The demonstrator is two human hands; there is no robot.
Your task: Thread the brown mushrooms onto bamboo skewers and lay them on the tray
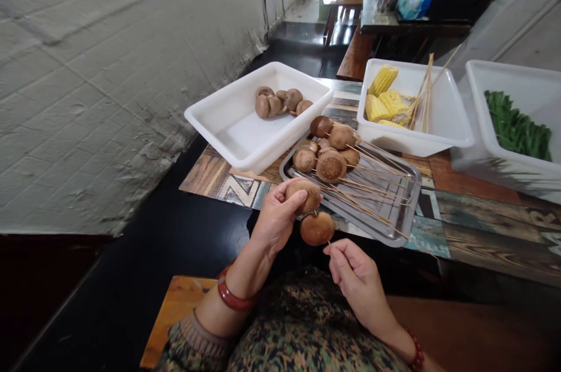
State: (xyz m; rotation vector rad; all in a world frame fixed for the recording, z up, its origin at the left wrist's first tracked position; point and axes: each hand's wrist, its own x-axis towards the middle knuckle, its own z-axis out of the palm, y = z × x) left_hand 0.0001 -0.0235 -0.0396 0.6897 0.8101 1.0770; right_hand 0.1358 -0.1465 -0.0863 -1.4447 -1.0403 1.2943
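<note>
- The left hand [280, 215] is closing around an upper shiitake mushroom [309, 195], its thumb pressing on the brown cap; the fingers behind are partly hiding.
- The right hand [356, 271] is pinching a thin bamboo skewer [330, 244] between thumb and forefinger, the other fingers curling in; its palm is facing away, so the skewer's far end is staying out of sight.
- A lower shiitake mushroom [317, 228] is sitting on that skewer between the hands, showing a smooth, round tan cap; both mushrooms are hanging just in front of the counter [477, 226].
- Skewered mushrooms [332, 166] are heaping up on a shallow metal tray [405, 236], overlapping so that several caps are disappearing behind others; one front cap is showing pale specks.
- Loose mushrooms [275, 105] are clustering in a white plastic tub [228, 127], whose near wall is covering part of them.
- Ridged yellow corn pieces [385, 104] and upright bamboo sticks [427, 97] are sharing a second tub [407, 139].
- Dark green strips [519, 125], hard to identify, are lying in a third tub [521, 164], which the frame is cutting off.
</note>
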